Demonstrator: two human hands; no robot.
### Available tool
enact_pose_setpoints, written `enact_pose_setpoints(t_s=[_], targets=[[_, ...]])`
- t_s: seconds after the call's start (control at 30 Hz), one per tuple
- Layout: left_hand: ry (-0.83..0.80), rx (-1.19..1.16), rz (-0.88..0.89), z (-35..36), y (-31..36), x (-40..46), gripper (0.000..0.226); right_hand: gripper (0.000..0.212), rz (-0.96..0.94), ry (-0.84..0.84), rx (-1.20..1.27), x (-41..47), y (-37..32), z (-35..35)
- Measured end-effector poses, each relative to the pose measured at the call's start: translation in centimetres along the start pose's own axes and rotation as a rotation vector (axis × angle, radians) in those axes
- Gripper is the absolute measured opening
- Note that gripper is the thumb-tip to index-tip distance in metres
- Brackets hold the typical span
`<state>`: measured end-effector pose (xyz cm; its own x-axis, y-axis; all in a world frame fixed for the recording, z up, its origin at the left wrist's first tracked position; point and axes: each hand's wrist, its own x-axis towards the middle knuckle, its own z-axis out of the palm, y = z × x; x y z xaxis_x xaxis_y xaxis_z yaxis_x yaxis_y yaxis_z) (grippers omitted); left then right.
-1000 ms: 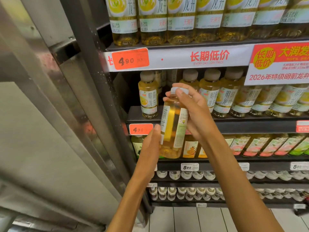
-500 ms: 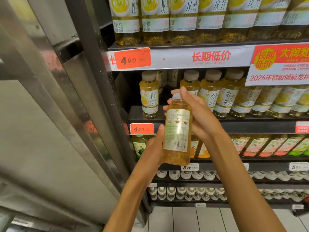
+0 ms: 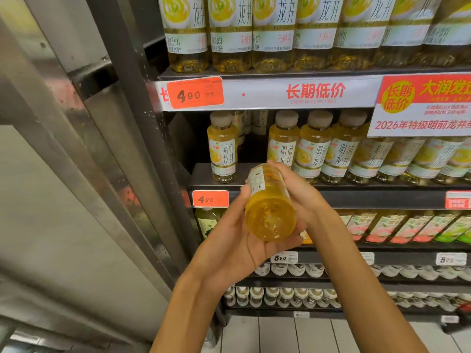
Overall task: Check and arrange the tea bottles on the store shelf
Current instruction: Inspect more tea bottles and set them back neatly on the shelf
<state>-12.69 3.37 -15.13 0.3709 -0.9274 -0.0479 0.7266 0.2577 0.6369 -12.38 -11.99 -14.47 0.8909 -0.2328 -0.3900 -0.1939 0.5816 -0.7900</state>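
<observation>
Since half a second ago you have tipped the tea bottle [image 3: 270, 207] from upright until its round base faces you, cap end pointing toward the shelf [image 3: 331, 197]. Your left hand [image 3: 237, 245] cradles it from below, thumb up along its left side, fingers curled under the base. Your right hand [image 3: 303, 192] wraps the upper part, fingers hidden behind it. Just left of your left thumb sits an orange price tag [image 3: 210, 199]; beyond your right fingers, a row of matching bottles [image 3: 316, 149] stands on the shelf.
</observation>
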Motion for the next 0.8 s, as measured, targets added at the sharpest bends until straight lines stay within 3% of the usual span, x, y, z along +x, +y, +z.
enact_pose_setpoints(t_s=[0.17, 0.3, 0.37, 0.47, 0.57, 0.8], targets=[[0.033, 0.007, -0.015, 0.4, -0.7, 0.4, 0.056, 0.042, 0.052, 0.036, -0.010, 0.1, 0.3, -0.4], [0.082, 0.064, -0.051, -0.2, -1.3, 0.6, 0.054, 0.024, -0.098, -0.039, -0.002, -0.2, -0.7, -0.3], [0.166, 0.182, -0.033, -0.7, -1.6, 0.8, 0.054, 0.021, -0.244, -0.043, -0.060, -0.4, -1.1, -0.3], [0.338, 0.543, 0.058, -1.6, -1.9, 0.8, 0.055, 0.020, -0.439, -0.015, -0.218, -0.8, -1.3, -0.3], [0.408, 0.785, 0.144, -1.8, -1.9, 0.9, 0.045, 0.025, -0.574, -0.002, -0.360, -1.5, -1.2, -0.3], [0.093, 0.344, 0.139, -2.5, -1.6, 1.7, 0.052, 0.052, -0.467, -0.180, -0.136, -3.0, -1.6, -0.5]])
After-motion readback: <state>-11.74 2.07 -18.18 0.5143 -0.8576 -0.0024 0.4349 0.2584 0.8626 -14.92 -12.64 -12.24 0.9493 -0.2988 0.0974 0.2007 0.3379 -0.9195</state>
